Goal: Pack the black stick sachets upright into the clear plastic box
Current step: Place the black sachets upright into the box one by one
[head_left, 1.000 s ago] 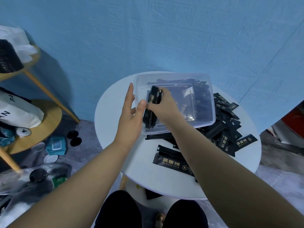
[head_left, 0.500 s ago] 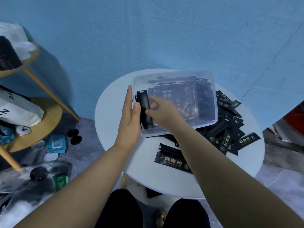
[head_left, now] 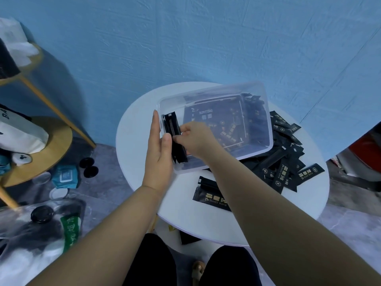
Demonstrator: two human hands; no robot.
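Observation:
The clear plastic box (head_left: 265, 120) sits on the round white table (head_left: 136, 141). A small bundle of black stick sachets (head_left: 172, 129) stands upright against the box's left wall. My left hand (head_left: 158, 149) lies with straight fingers along the outside of that wall, and its thumb reaches over the rim onto the bundle. My right hand (head_left: 195, 136) is inside the box, its curled fingertips pinching the bundle from the right. More sachets (head_left: 255, 112) line the box's right side. A loose pile of sachets (head_left: 284, 162) lies to the right of the box, and two sachets (head_left: 210, 193) lie in front.
A black printed pack shows through the box floor. A wooden shelf stand (head_left: 41, 145) with bags is at the left. A wipes packet (head_left: 66, 176), lids and a plastic bag (head_left: 37, 228) lie on the floor. The blue wall is close behind the table.
My right hand lowered the bundle from above the rim into the box and set it against the left wall. My left thumb moved over the rim onto it.

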